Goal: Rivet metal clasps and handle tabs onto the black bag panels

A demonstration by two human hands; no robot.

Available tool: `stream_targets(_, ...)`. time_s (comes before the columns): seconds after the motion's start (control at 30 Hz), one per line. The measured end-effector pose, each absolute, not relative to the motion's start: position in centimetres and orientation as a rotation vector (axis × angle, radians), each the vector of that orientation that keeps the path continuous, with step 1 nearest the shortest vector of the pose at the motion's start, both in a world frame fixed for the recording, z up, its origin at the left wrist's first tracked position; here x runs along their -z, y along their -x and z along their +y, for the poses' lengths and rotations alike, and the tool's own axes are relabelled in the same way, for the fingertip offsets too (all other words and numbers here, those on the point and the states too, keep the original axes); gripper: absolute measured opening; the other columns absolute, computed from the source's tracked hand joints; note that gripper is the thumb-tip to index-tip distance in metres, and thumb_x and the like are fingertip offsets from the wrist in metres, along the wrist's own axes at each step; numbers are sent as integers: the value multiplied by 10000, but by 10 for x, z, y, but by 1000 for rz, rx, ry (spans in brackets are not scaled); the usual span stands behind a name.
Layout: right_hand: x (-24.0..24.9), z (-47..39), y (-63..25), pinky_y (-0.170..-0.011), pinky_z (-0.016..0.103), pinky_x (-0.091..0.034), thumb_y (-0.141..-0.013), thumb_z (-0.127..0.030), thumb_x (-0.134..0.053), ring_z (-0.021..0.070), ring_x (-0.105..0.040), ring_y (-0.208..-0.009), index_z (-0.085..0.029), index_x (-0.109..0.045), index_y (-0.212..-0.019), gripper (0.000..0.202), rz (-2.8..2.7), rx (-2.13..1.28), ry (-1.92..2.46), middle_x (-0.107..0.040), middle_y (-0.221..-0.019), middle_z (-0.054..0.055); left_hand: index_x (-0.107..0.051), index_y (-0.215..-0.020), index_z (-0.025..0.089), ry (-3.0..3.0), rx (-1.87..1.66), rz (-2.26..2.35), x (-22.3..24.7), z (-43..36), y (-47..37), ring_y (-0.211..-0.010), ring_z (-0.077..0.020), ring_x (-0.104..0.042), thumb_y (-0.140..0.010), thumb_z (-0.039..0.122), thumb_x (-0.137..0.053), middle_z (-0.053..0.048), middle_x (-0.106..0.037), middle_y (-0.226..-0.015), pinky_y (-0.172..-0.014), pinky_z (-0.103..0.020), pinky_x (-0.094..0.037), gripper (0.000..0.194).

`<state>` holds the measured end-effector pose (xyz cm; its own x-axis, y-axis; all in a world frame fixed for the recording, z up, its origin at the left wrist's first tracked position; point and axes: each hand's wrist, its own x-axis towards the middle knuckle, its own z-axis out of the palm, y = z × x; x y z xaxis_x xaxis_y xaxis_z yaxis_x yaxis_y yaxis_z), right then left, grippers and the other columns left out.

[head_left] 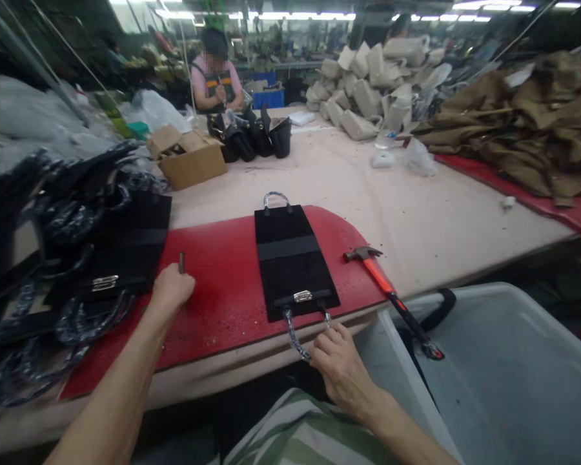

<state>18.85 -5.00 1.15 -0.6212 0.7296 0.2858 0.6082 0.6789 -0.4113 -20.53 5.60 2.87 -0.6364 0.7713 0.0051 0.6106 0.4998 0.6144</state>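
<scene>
A flat black bag panel lies on the red mat, with a plastic-wrapped handle at each end and a silver metal clasp near its front edge. My right hand is closed around the near handle, at the table's front edge. To the left of the panel, my left hand is closed in a fist on a short metal punch, whose end sticks up above the fingers. A claw hammer with an orange and black handle rests right of the panel, its head on the mat.
Black bag pieces are heaped at the left. Farther back are a cardboard box, black bags, pale bags and brown material. A grey bin stands at the right front. A person works across the table.
</scene>
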Motion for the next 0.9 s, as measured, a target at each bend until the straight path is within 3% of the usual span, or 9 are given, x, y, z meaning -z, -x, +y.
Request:
stream_targets(0.1,-9,-54,-198,-1011,425,-308,-935,-136,-500,198,-477,-862,-197,-622,-840,166,-2464,-406,1042,-590,-822,27,-626,-809,174,-1320,-383,2555,-32,59,186,-937,-431,-673,-704,188,-632,-214,-700,-865,-839,-515,-491,106)
stream_targets(0.2,-5,-60,-206,-1030,437,-301,-927,-139,-516,201,-495,-892,-200,-637,-873,146,-2485,-453,1048,-612,-861,35,-672,-939,144,-1460,-298,2537,-31,52,168,-937,-442,-663,-780,264,-587,-252,-694,-948,-824,-538,-490,217)
stream_targets(0.33,-3,-66,-208,-1041,448,-297,-921,-124,-513,202,-521,-908,-195,-647,-907,152,-2481,-483,1038,-621,-865,39,-685,-1023,93,-1636,-286,2577,-31,35,147,-959,-422,-640,-820,275,-541,-263,-656,-1000,-817,-524,-501,308)
stream_targets(0.47,-6,-68,-209,-1044,462,-308,-937,-133,-499,203,-538,-906,-198,-660,-969,177,-2450,-532,1041,-626,-870,42,-641,-1175,94,-1869,-382,2560,-26,13,120,-1083,-371,-595,-854,258,-518,-223,-613,-1155,-935,-486,-477,380)
stream_targets(0.67,-7,-68,-215,-1022,498,-368,-911,-105,-537,207,-561,-908,-194,-615,-1100,223,-2299,-569,971,-633,-922,48,-658,-1118,126,-1917,-543,2469,-12,-11,99,-1136,-341,-569,-885,257,-514,-187,-604,-1208,-996,-455,-451,303)
stream_targets(0.77,-4,-71,-215,-935,451,-456,-890,-95,-567,220,-568,-975,-206,-596,-1167,300,-2065,-522,997,-627,-1021,77,-656,-1111,129,-1875,-594,2494,-12,-13,108,-1148,-335,-564,-886,265,-512,-179,-607,-1196,-1014,-450,-443,300)
stream_targets(0.9,5,-68,-213,-875,414,-500,-898,-220,-616,229,-598,-980,-223,-642,-1091,195,-1603,-581,1312,-641,-1035,81,-648,-1130,118,-1847,-634,2506,-16,-15,117,-1187,-342,-546,-887,286,-518,-194,-596,-1220,-1040,-463,-430,322)
